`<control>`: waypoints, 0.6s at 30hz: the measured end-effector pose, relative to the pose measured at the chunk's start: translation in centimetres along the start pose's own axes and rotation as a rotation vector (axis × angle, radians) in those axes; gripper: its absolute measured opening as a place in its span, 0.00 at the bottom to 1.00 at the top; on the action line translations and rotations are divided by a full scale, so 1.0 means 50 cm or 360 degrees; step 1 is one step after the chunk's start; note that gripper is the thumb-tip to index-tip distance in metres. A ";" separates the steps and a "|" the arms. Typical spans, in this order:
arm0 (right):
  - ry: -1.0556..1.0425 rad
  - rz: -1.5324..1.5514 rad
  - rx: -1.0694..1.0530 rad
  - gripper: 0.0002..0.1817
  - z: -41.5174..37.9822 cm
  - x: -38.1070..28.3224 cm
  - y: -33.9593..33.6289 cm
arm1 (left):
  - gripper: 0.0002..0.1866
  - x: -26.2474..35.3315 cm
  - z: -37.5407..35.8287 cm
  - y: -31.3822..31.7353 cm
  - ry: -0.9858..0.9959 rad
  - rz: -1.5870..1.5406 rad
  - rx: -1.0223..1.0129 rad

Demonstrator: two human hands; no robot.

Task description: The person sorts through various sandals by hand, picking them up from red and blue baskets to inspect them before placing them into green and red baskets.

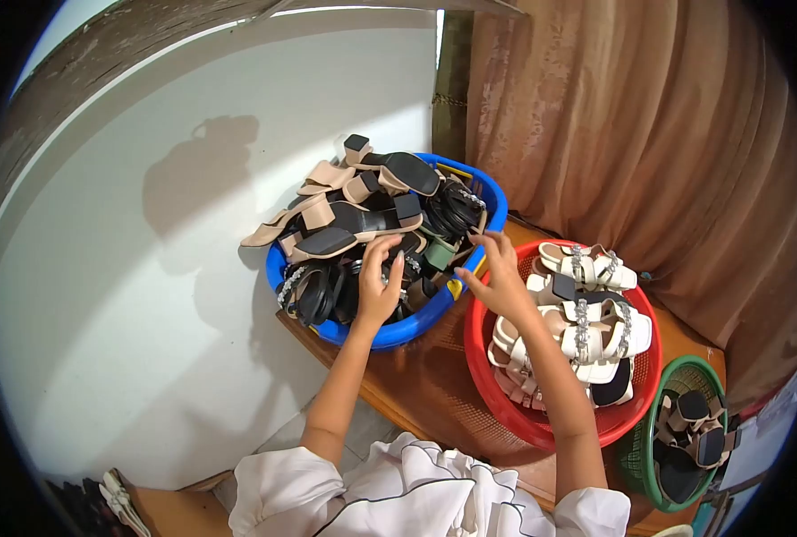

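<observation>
A blue basket (400,335) holds a heap of shoes. Beige block-heeled shoes (322,213) with black soles lie on top, some turned upside down. Black sandals with sparkling straps (312,294) sit at the near left side, and more black straps (452,208) show at the right. My left hand (380,285) is over the near part of the heap, its thumb and fingers apart. At the basket's right rim is my right hand (499,276), fingers curved and spread, close to a green block heel (440,254). Neither hand visibly grips a shoe.
A red basket (475,358) of white sandals with jeweled straps (586,333) stands at the right, partly under my right forearm. Beyond it is a green basket (646,465) with beige and black shoes. Brown curtains (613,116) and a white wall (85,313) flank the wooden table (390,380).
</observation>
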State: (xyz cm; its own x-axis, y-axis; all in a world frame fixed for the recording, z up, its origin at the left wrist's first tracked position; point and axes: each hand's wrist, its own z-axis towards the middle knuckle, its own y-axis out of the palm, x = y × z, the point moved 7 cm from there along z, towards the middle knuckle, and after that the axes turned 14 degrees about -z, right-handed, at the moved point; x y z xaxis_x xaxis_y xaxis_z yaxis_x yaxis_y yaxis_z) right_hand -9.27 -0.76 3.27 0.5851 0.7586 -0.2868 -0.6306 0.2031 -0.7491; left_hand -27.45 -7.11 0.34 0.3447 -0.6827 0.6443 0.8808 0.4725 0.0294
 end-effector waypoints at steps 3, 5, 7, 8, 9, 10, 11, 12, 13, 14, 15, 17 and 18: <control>-0.0010 0.0255 -0.0185 0.26 0.012 -0.006 0.053 | 0.13 0.022 -0.024 -0.039 -0.0082 -0.0221 0.0097; 0.0137 0.0549 -0.0386 0.26 0.030 -0.028 0.088 | 0.14 0.018 -0.045 -0.084 -0.0247 -0.0483 0.0229; 0.0058 0.0557 -0.0320 0.24 0.059 -0.050 0.129 | 0.16 0.044 -0.047 -0.129 -0.0139 -0.0509 0.0228; -0.0021 0.0551 -0.0248 0.23 0.076 -0.055 0.165 | 0.16 0.050 -0.047 -0.140 -0.0166 -0.0509 0.0158; -0.0098 0.0540 -0.0178 0.22 0.093 -0.079 0.175 | 0.17 0.056 -0.049 -0.148 -0.0193 -0.0515 0.0090; 0.0017 0.0726 -0.0308 0.22 0.106 -0.093 0.202 | 0.17 0.060 -0.051 -0.150 -0.0270 -0.0639 0.0072; 0.0039 0.0831 -0.0310 0.23 0.117 -0.112 0.213 | 0.17 0.064 -0.058 -0.155 -0.0409 -0.0768 0.0160; 0.0019 0.0858 -0.0298 0.23 0.132 -0.129 0.225 | 0.17 0.077 -0.059 -0.155 -0.0392 -0.0805 0.0136; -0.0001 0.0886 -0.0290 0.23 0.149 -0.146 0.236 | 0.17 0.087 -0.062 -0.158 -0.0379 -0.0840 0.0115; 0.0008 0.0861 -0.0310 0.23 0.162 -0.156 0.243 | 0.18 0.094 -0.063 -0.163 -0.0403 -0.0916 0.0090; -0.0061 0.0947 -0.0243 0.22 0.181 -0.153 0.278 | 0.17 0.093 -0.066 -0.178 -0.0405 -0.0860 0.0110; -0.0078 0.0806 -0.0207 0.22 0.211 -0.176 0.277 | 0.17 0.089 -0.068 -0.208 -0.0399 -0.0757 0.0144; -0.0096 0.0788 -0.0254 0.23 0.229 -0.182 0.290 | 0.16 0.093 -0.068 -0.227 -0.0434 -0.0762 0.0234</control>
State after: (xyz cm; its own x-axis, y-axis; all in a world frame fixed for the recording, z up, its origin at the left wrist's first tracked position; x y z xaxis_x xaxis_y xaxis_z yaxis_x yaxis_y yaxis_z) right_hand -29.60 2.38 1.86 0.2030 0.7751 -0.5983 -0.7360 -0.2823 -0.6154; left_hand -34.73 -17.53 0.42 -0.1952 -0.6807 0.7061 0.8570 0.2316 0.4603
